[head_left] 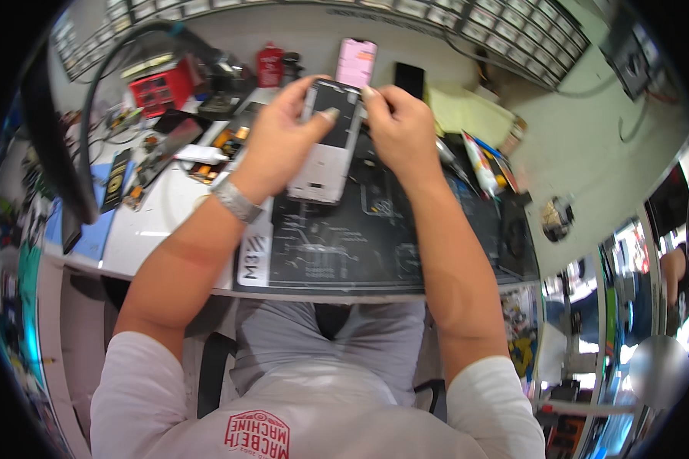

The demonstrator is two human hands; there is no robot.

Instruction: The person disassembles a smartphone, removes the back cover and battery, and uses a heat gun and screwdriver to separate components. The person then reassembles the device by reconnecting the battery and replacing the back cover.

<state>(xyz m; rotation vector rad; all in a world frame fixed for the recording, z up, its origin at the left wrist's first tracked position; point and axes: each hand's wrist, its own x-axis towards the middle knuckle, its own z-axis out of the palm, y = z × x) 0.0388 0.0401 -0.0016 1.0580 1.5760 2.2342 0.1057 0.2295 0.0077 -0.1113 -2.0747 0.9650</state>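
Observation:
Both my hands hold a phone part [321,170], black across its upper half and silvery below, tilted above a dark work mat [341,252]. My left hand [287,130] grips its left side, with the thumb over the black area and fingertips behind the top edge. My right hand [396,126] pinches its upper right corner between thumb and index finger. Just beyond them stands a phone with a lit pink screen [356,57], and a dark phone [409,80] is to its right.
Small parts and a blue mat [92,229] lie left; a red box [161,90] and lamp arm [88,115] stand behind. Right are yellow paper [467,107] and tubes [478,164]. Part bins [520,38] line the back; another person's arm [672,271] shows at far right.

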